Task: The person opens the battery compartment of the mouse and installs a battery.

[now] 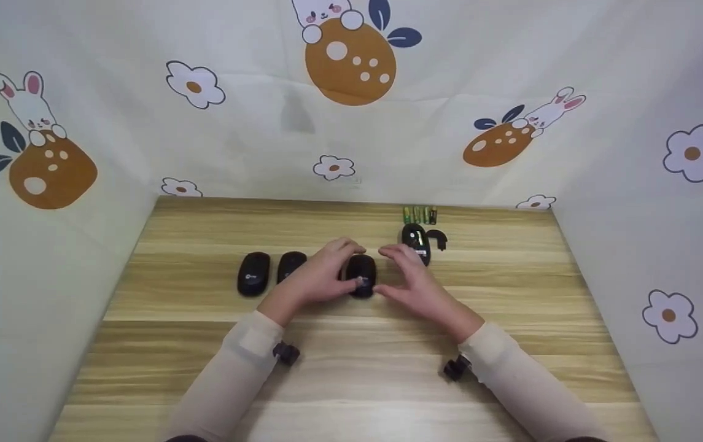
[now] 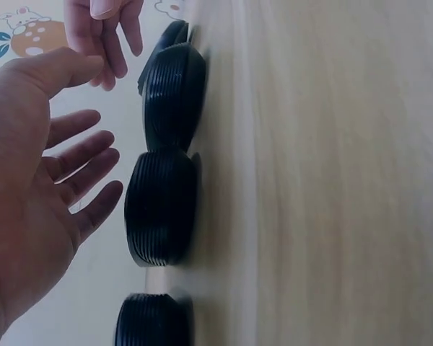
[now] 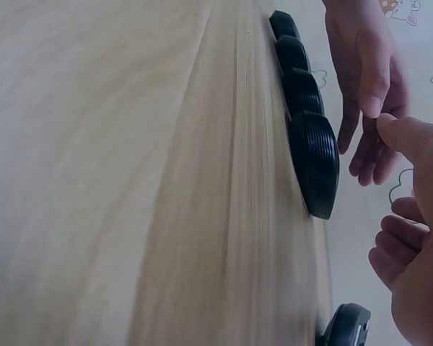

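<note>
So the biggest thing here is the pale fabric backdrop (image 1: 253, 141), printed with bunnies, orange fruit and flowers, and next is the wood-grain table (image 1: 376, 380) it stands around. Two light sleeves (image 1: 222, 374) reach in from the near edge. Then the hands: left hand (image 1: 320, 273) and right hand (image 1: 412, 279) both have thumb and fingers spread apart, nothing pinched, one on each side of the centre mouse (image 1: 361, 269). The left thumb overlaps it in the head view, but can't tell if it's actually touching.

That mouse sits on the table, buttons-up, at the right end of a row of four. It's a rounded black oval with a small pale mark toward the near end, and the wrist views show fine ribbing on its side. Its lookalikes are the far-left mouse (image 1: 253, 274), the second mouse (image 1: 291, 265) and the third mouse (image 3: 302, 90), mostly behind the left hand from above. Past the right fingers lies a flipped mouse (image 1: 414, 236), white label showing, then a hooked black cover (image 1: 439, 236) just beside it, and four batteries (image 1: 417, 215) lined up behind, mostly green
</note>
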Tool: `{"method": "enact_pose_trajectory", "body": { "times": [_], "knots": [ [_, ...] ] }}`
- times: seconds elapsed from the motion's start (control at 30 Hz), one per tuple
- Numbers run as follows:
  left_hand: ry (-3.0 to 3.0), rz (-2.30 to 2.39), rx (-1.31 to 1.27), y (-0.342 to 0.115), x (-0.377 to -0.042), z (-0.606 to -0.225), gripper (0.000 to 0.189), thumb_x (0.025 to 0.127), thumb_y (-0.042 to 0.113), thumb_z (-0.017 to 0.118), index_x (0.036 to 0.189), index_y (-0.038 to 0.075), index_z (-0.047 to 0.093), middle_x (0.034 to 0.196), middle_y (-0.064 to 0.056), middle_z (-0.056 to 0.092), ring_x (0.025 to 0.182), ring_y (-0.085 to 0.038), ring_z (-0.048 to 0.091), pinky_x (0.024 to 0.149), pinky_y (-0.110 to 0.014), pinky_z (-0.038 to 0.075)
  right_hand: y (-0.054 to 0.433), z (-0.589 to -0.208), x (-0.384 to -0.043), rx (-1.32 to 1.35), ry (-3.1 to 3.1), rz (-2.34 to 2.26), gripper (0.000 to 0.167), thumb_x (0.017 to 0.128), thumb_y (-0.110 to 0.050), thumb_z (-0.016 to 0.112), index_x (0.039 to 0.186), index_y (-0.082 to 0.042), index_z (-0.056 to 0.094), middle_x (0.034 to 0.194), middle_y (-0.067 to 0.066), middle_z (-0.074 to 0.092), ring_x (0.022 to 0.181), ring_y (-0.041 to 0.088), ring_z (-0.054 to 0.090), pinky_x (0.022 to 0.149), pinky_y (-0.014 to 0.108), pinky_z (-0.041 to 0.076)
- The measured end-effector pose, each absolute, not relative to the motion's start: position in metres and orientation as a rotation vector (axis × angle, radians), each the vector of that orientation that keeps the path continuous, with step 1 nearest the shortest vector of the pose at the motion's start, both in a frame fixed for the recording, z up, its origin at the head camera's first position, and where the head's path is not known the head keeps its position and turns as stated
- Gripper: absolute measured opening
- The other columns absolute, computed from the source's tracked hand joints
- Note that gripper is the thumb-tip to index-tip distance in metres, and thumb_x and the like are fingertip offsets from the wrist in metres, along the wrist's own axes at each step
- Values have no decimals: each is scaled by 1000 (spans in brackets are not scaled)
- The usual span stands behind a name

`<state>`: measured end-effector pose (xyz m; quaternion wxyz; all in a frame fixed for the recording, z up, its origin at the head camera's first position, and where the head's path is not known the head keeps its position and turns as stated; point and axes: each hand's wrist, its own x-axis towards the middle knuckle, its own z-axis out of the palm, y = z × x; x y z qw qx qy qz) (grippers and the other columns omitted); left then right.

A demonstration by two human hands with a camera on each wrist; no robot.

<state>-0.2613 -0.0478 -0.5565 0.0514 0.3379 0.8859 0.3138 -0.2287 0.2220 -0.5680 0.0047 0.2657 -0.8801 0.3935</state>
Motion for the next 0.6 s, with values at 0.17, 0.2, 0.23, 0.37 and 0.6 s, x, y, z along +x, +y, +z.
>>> {"method": "enact_pose_trajectory", "body": {
  "times": [0.17, 0.2, 0.23, 0.37, 0.6],
  "knots": [
    [2734, 836, 997, -51, -262, -563, 79, 95, 43, 86, 159, 9, 55, 155, -8, 56, 143, -28, 55, 123, -45, 46, 216, -573, -234, 829, -2807, 1210, 84, 93, -37, 91, 158, -1, 53, 161, 10, 51, 150, 31, 49, 127, 49, 41],
    [2739, 810, 995, -51, -262, -564, 82, 94, 45, 87, 160, 9, 54, 156, -9, 55, 144, -28, 55, 123, -45, 45, 216, -574, -235, 824, -2825, 1201, 85, 93, -38, 91, 159, -1, 53, 161, 10, 51, 150, 31, 49, 127, 48, 41],
    [2741, 788, 994, -51, -262, -564, 84, 94, 46, 87, 161, 9, 53, 157, -9, 55, 145, -28, 54, 124, -45, 45, 215, -575, -236, 822, -2840, 1191, 86, 92, -38, 91, 159, -1, 52, 162, 10, 50, 150, 31, 48, 127, 48, 40],
    [2736, 742, 983, -50, -262, -564, 92, 92, 48, 90, 163, 7, 50, 162, -14, 52, 149, -32, 52, 125, -48, 43, 214, -577, -239, 808, -2910, 1157, 90, 92, -40, 91, 162, -2, 50, 165, 12, 47, 154, 30, 45, 129, 46, 36],
    [2730, 668, 957, -48, -263, -566, 100, 90, 53, 89, 166, 4, 45, 166, -16, 49, 152, -34, 48, 127, -50, 41, 210, -578, -244, 862, -2947, 1129, 90, 93, -39, 91, 162, 1, 49, 167, 16, 46, 157, 36, 41, 131, 49, 33]
  ]
}}
